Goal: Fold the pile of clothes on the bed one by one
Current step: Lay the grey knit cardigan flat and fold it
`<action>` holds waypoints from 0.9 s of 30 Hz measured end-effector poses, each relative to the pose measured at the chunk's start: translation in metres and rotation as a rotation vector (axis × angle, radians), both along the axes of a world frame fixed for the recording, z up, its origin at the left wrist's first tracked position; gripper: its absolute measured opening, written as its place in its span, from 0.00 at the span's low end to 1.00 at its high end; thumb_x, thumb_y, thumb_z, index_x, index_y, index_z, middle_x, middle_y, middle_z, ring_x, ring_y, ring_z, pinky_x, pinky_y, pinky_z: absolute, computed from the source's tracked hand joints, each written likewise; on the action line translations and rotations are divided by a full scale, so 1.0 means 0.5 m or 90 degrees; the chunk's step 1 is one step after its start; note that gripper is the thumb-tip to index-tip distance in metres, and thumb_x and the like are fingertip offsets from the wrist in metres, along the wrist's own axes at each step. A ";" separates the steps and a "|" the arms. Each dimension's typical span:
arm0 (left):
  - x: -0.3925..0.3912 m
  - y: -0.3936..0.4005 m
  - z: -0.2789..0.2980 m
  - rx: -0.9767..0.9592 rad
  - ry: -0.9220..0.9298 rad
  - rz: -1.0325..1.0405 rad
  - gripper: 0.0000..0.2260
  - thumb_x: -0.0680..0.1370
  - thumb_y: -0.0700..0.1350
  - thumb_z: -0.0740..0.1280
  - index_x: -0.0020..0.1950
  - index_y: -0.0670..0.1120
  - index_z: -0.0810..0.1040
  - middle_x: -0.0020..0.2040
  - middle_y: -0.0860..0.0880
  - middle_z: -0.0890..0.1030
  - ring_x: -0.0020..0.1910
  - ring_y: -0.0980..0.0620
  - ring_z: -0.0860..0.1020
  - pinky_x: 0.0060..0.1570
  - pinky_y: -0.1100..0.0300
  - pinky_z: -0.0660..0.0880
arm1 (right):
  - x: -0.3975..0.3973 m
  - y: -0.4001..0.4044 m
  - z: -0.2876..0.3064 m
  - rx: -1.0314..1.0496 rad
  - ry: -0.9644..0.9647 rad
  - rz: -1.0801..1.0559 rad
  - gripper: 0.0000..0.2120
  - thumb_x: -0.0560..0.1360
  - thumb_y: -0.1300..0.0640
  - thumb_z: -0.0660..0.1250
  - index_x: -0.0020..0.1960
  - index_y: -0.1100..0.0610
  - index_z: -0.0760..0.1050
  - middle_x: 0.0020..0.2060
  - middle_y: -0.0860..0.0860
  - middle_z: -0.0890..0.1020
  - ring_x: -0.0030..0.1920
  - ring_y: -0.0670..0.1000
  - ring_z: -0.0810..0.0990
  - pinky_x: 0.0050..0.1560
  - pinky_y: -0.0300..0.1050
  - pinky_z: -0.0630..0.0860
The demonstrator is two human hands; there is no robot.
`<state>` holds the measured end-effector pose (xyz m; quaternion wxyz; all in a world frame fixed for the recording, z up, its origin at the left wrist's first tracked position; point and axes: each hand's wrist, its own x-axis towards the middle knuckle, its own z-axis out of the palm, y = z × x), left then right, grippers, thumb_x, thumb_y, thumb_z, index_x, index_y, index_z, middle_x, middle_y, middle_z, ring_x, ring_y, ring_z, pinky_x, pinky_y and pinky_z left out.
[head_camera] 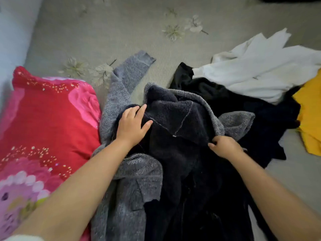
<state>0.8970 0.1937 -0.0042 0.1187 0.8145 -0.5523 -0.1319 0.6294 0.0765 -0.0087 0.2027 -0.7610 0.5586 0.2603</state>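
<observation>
A grey knit jacket [125,180] with a dark fleece lining [175,119] lies bunched in front of me on the bed, one sleeve stretched up and away. My left hand [132,126] rests flat on the lining at its left side, fingers spread. My right hand [224,146] pinches the grey edge of the jacket at the right, fingers curled round the fabric. Behind the jacket lie a black garment [257,119], a white garment [260,72] and a yellow garment [311,117].
A red and pink flowered pillow [46,122] lies at the left, touching the jacket. The bed's grey-green flowered sheet [121,28] stretches beyond the clothes. A pale blue surface [12,32] borders the far left.
</observation>
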 end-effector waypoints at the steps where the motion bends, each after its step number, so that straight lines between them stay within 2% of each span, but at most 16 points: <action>1: -0.001 -0.029 -0.008 0.020 -0.001 0.036 0.31 0.77 0.60 0.53 0.75 0.44 0.57 0.71 0.39 0.63 0.71 0.40 0.59 0.69 0.49 0.55 | -0.006 -0.002 -0.009 -0.051 -0.043 -0.008 0.17 0.77 0.47 0.60 0.59 0.56 0.76 0.55 0.58 0.76 0.58 0.58 0.73 0.52 0.47 0.73; 3: 0.001 -0.082 -0.020 0.053 0.033 0.102 0.31 0.79 0.58 0.54 0.76 0.46 0.48 0.75 0.39 0.55 0.74 0.42 0.51 0.71 0.50 0.49 | -0.009 -0.011 -0.004 -0.169 -0.220 -0.059 0.18 0.75 0.51 0.65 0.62 0.58 0.75 0.56 0.59 0.74 0.58 0.58 0.72 0.53 0.46 0.70; 5: 0.015 -0.128 -0.035 0.055 0.061 0.162 0.33 0.78 0.58 0.54 0.76 0.45 0.45 0.75 0.39 0.54 0.74 0.42 0.50 0.72 0.50 0.50 | 0.000 -0.026 0.008 -0.211 -0.350 -0.129 0.24 0.74 0.53 0.67 0.67 0.61 0.68 0.58 0.59 0.72 0.59 0.59 0.71 0.54 0.46 0.68; 6: 0.023 -0.148 -0.042 0.058 0.073 0.189 0.33 0.79 0.59 0.54 0.76 0.44 0.45 0.75 0.40 0.54 0.74 0.42 0.50 0.71 0.50 0.50 | 0.006 -0.035 0.009 -0.192 -0.368 -0.153 0.23 0.75 0.53 0.65 0.67 0.62 0.67 0.58 0.59 0.73 0.60 0.59 0.71 0.54 0.47 0.67; 8: 0.042 -0.180 -0.058 0.084 0.107 0.240 0.32 0.79 0.58 0.54 0.76 0.44 0.44 0.75 0.40 0.54 0.74 0.42 0.49 0.71 0.50 0.50 | 0.012 -0.060 -0.007 -0.098 -0.410 -0.255 0.17 0.79 0.52 0.57 0.59 0.62 0.73 0.53 0.59 0.77 0.60 0.60 0.73 0.52 0.48 0.67; 10: 0.061 -0.205 -0.077 0.085 0.172 0.284 0.32 0.79 0.57 0.55 0.76 0.44 0.45 0.75 0.38 0.53 0.74 0.41 0.51 0.70 0.50 0.51 | 0.018 -0.078 -0.014 0.011 -0.474 -0.423 0.21 0.81 0.50 0.51 0.58 0.62 0.76 0.56 0.59 0.78 0.60 0.58 0.73 0.56 0.46 0.67; 11: 0.069 -0.216 -0.092 0.071 0.215 0.289 0.33 0.79 0.57 0.56 0.76 0.45 0.44 0.75 0.38 0.53 0.74 0.41 0.52 0.70 0.50 0.52 | 0.016 -0.088 -0.023 0.048 -0.483 -0.477 0.21 0.81 0.50 0.51 0.60 0.61 0.76 0.58 0.57 0.77 0.60 0.57 0.73 0.57 0.46 0.67; 13: 0.075 -0.234 -0.107 0.028 0.320 0.263 0.38 0.76 0.56 0.62 0.76 0.46 0.43 0.75 0.40 0.52 0.74 0.44 0.53 0.72 0.52 0.52 | 0.012 -0.099 -0.028 0.096 -0.484 -0.473 0.18 0.80 0.49 0.56 0.64 0.58 0.72 0.60 0.54 0.75 0.60 0.54 0.72 0.56 0.44 0.67; 15: 0.070 -0.249 -0.101 -0.023 0.422 0.247 0.42 0.73 0.54 0.68 0.76 0.46 0.44 0.76 0.43 0.54 0.74 0.47 0.55 0.72 0.55 0.52 | 0.014 -0.106 -0.025 0.158 -0.481 -0.406 0.18 0.78 0.50 0.60 0.66 0.54 0.70 0.59 0.50 0.75 0.59 0.50 0.72 0.55 0.41 0.66; 17: 0.062 -0.262 -0.081 -0.037 0.399 0.207 0.37 0.74 0.48 0.69 0.75 0.43 0.51 0.74 0.44 0.58 0.73 0.47 0.59 0.69 0.59 0.55 | 0.023 -0.111 -0.012 0.190 -0.492 -0.366 0.13 0.77 0.54 0.63 0.61 0.51 0.72 0.52 0.48 0.77 0.52 0.46 0.74 0.51 0.35 0.68; 19: 0.051 -0.272 -0.045 -0.034 0.286 0.144 0.31 0.74 0.43 0.69 0.73 0.43 0.58 0.71 0.42 0.65 0.69 0.45 0.65 0.64 0.59 0.61 | 0.032 -0.125 0.016 0.118 -0.564 -0.391 0.07 0.75 0.60 0.65 0.53 0.52 0.75 0.42 0.48 0.78 0.45 0.46 0.75 0.38 0.26 0.70; 21: 0.046 -0.285 0.001 -0.067 0.207 0.136 0.27 0.75 0.41 0.67 0.72 0.44 0.61 0.66 0.42 0.71 0.65 0.43 0.69 0.60 0.56 0.65 | 0.037 -0.152 0.044 -0.053 -0.648 -0.443 0.05 0.74 0.62 0.67 0.49 0.56 0.78 0.38 0.49 0.79 0.44 0.48 0.76 0.34 0.25 0.68; 23: 0.043 -0.313 0.079 -0.148 0.196 0.195 0.24 0.77 0.41 0.64 0.71 0.44 0.62 0.57 0.46 0.76 0.61 0.43 0.72 0.56 0.56 0.66 | 0.051 -0.182 0.103 -0.270 -0.693 -0.485 0.08 0.74 0.61 0.67 0.52 0.60 0.79 0.41 0.49 0.79 0.47 0.49 0.76 0.39 0.27 0.69; 24: 0.039 -0.335 0.124 -0.215 0.209 0.250 0.22 0.77 0.41 0.63 0.71 0.44 0.62 0.55 0.48 0.76 0.60 0.43 0.72 0.54 0.58 0.64 | 0.060 -0.194 0.137 -0.386 -0.713 -0.490 0.12 0.75 0.59 0.66 0.56 0.62 0.78 0.46 0.51 0.79 0.51 0.49 0.75 0.45 0.28 0.68; 26: 0.015 -0.369 0.188 -0.351 0.262 0.354 0.21 0.78 0.41 0.62 0.70 0.43 0.62 0.62 0.47 0.73 0.61 0.45 0.71 0.53 0.62 0.62 | 0.092 -0.201 0.183 -0.542 -0.724 -0.398 0.19 0.76 0.57 0.63 0.64 0.64 0.72 0.56 0.58 0.76 0.58 0.51 0.72 0.56 0.28 0.62; 27: -0.005 -0.372 0.197 -0.387 0.292 0.357 0.22 0.78 0.41 0.62 0.71 0.43 0.60 0.66 0.46 0.71 0.63 0.46 0.70 0.55 0.65 0.62 | 0.116 -0.198 0.183 -0.531 -0.702 -0.308 0.23 0.76 0.56 0.61 0.67 0.65 0.67 0.59 0.62 0.72 0.61 0.53 0.69 0.59 0.27 0.58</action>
